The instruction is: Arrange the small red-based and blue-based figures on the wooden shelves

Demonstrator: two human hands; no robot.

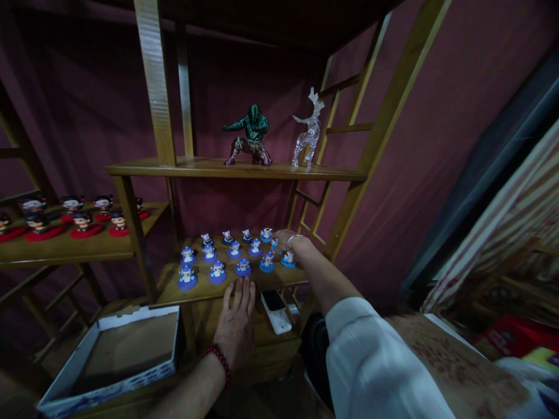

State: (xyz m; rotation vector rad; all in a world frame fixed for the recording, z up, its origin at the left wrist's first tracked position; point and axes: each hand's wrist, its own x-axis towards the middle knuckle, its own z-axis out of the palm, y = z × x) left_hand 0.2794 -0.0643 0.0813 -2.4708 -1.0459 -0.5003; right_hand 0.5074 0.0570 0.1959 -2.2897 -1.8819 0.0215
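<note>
My right hand (286, 240) pinches a small, light, likely brittle figurine (288, 258) at the row's right end; my left hand (236, 323) lies flat, released, nearer me.

About 14 small blue-based figurines (236, 253) stand upright in rows on the lower shelf (174, 291).

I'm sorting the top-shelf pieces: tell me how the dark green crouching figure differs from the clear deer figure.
The dark green crouching figure is opaque and crouches low with one arm stretched sideways. The clear deer figure is see-through, stands tall on its legs and is slimmer. Both stand on the same upper wooden shelf, untouched by either hand.
</note>
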